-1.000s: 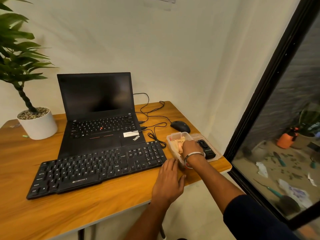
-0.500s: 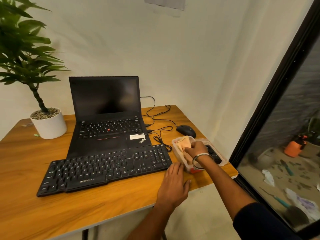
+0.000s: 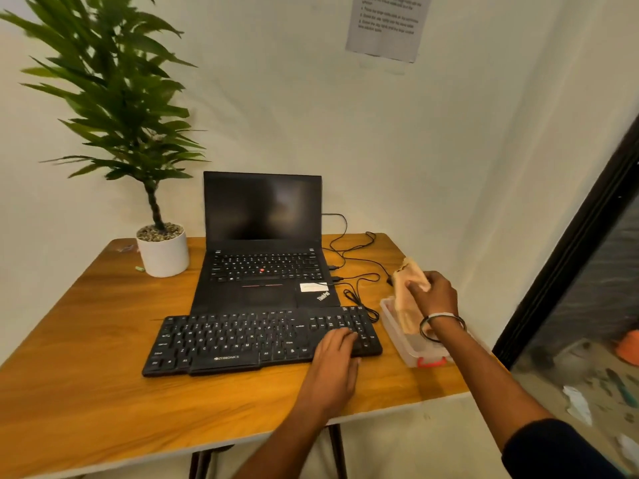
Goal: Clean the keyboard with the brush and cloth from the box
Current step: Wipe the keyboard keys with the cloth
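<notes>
My right hand (image 3: 432,293) grips the cloth (image 3: 408,292) above the box (image 3: 411,354) at the desk's (image 3: 103,392) right edge. My left hand (image 3: 333,361) lies flat, fingers open, on the keyboard's (image 3: 242,340) right end. Bare desk spreads left of the keyboard.

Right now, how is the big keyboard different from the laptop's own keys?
The separate keyboard is wider and lies flat on the table, nearest the person; the laptop keys are built in, smaller, with a red dot in the middle. The left hand rests on the keyboard only. Both are black.
</notes>
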